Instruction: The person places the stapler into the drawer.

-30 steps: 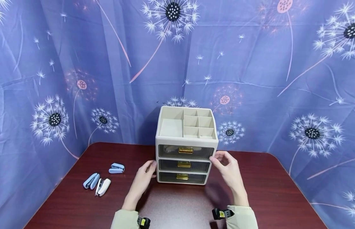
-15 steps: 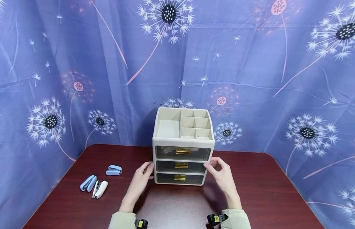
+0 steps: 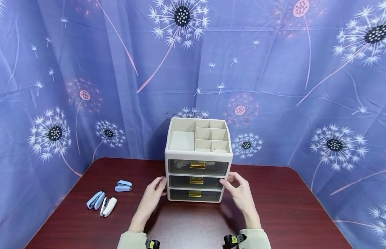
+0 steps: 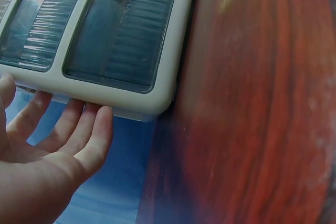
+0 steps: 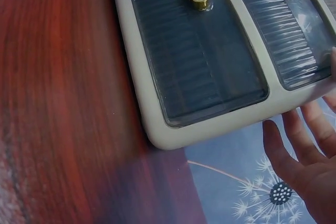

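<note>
A white desktop drawer organizer [image 3: 197,155] stands on the table, its three dark clear drawers closed and fitted with gold handles. At its left side, my left hand [image 3: 148,199] holds the edge, thumb by the front frame and fingers [image 4: 100,129] against the side wall. My right hand [image 3: 241,195] grips the opposite edge, its thumb over the front beside the middle drawer [image 3: 180,182] and its fingers [image 5: 299,135] along the side. Pale things show dimly through the top drawer [image 3: 180,167]. The open top has one large compartment and several small ones.
On the left of the dark red wooden table [image 3: 274,207] lie a light blue stapler [image 3: 123,186], a second blue stapler [image 3: 95,200] and a white stapler [image 3: 108,207]. Behind the table hangs a blue dandelion-print curtain [image 3: 143,114].
My right hand has slid down the organizer's right edge, from below the top drawer to beside the middle one. My left hand stays at the left side. The whole view has shifted slightly.
</note>
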The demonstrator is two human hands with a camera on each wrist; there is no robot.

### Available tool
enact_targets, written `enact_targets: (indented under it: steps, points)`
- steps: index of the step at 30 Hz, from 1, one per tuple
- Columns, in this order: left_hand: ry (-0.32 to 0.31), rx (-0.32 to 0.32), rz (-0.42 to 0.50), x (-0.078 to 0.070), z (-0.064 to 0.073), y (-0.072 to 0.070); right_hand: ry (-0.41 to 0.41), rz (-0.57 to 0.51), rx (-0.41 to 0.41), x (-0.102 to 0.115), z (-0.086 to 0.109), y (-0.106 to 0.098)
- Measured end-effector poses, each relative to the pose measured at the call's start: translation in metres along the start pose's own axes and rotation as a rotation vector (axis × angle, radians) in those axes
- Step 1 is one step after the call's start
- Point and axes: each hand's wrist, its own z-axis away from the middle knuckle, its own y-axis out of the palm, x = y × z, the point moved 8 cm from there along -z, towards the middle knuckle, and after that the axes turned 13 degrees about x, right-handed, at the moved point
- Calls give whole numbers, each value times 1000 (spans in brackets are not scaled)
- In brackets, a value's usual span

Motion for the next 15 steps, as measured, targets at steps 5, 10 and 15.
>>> enact_targets:
  steps: [5, 10, 15]
  points:
    - [8, 2, 16, -1, 0, 2, 3, 3, 5, 1, 0, -3]
    - [27, 1, 17, -4, -1, 1, 5, -10, 16, 1, 0, -3]
    - [13, 8, -6, -7, 3, 0, 29, -17, 31, 1, 1, -1]
